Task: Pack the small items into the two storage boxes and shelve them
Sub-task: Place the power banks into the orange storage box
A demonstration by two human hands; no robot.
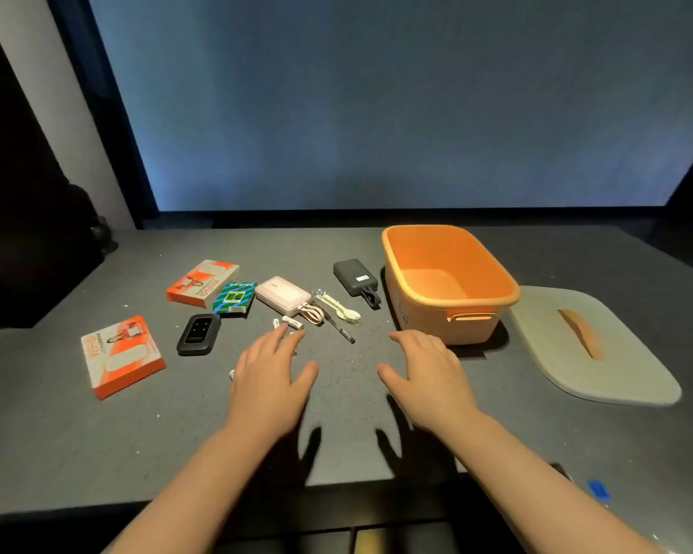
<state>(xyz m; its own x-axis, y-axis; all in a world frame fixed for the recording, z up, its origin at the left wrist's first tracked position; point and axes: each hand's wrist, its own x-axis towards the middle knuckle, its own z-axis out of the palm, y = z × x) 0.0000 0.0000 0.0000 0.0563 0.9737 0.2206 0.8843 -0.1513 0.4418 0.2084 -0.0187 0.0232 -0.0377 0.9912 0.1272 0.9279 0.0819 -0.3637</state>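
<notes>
Nothing is lying yet in the orange storage box [449, 273], sitting open at the desk's [57, 453] right. Left hand [271, 377] is hovering over loose batteries [293, 323], right hand [429, 373] beside it, each grip apart and empty; gathering batteries together first looks wisest.

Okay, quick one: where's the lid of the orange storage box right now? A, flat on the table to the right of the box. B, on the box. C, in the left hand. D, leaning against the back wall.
A: the grey lid lies flat on the table right of the open orange box, and neither hand touches it.
</notes>
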